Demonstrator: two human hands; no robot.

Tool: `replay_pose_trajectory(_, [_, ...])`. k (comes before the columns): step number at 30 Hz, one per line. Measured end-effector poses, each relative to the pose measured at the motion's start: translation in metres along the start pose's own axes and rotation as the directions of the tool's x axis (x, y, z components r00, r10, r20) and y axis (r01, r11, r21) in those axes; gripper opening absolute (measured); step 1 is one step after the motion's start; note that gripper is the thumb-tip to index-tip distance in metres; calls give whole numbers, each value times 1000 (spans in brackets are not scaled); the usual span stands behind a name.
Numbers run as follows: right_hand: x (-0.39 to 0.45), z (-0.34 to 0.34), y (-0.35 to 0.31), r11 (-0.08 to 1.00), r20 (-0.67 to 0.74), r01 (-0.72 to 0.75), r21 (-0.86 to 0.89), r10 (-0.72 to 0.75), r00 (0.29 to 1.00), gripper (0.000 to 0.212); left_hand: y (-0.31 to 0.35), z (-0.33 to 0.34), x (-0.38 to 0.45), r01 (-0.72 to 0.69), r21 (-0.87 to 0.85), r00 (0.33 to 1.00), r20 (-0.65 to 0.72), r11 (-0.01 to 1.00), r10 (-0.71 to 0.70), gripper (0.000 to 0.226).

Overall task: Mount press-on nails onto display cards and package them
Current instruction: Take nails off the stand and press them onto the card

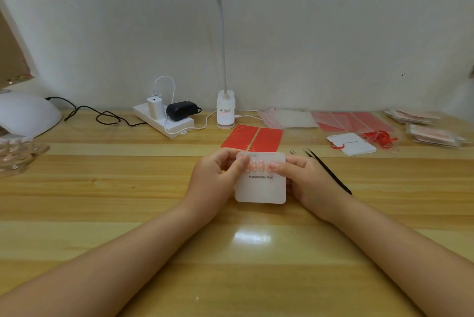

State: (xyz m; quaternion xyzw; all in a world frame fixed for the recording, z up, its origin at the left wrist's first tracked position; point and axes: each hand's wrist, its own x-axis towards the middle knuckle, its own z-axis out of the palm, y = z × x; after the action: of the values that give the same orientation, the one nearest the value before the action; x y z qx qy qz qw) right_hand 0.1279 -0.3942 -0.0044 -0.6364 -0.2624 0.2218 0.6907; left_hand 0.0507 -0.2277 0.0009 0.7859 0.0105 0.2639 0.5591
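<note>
A white display card (260, 188) printed "Handmade Nail" is held above the wooden table (128, 188), mid-frame. A row of small pink press-on nails (257, 166) sits across its upper part. My left hand (218, 175) grips the card's left edge, its thumb lying on the leftmost nails. My right hand (305, 178) grips the right edge, thumb pressed on the rightmost nail. Black tweezers (328, 170) lie on the table just right of my right hand.
Red adhesive strip sheets (252, 138) lie behind the card. A clip lamp (225, 111), power strip (164, 119), nail lamp (25, 114), another card with red ribbon (352, 143), clear bags (295, 118) and packaged sets (433, 134) line the back. A tiny loose piece (292, 152) lies near the tweezers.
</note>
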Motion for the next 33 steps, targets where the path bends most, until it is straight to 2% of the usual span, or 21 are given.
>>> replay_pose_trajectory(12, [-3,2,1,984,-30,72,-165,-78,996,18,4,0,-4,6,-69,998,55,998,-2,9])
replay_pose_trajectory(16, [-1,2,1,994,-29,60,-89,-63,998,24,4,1,-4,29,-83,998,50,996,-25,12])
replay_pose_trajectory(20, [-1,0,0,1000,36,25,-3,-25,999,35,5,1,-4,42,-84,999,33,996,-39,12])
replay_pose_trajectory(25, [-1,0,3,996,-11,44,-79,-45,999,17,7,1,-5,35,-88,999,39,996,-32,12])
replay_pose_trajectory(33, [-4,-1,1,986,-5,75,-151,-76,997,15,9,1,-6,-16,-75,998,58,997,21,17])
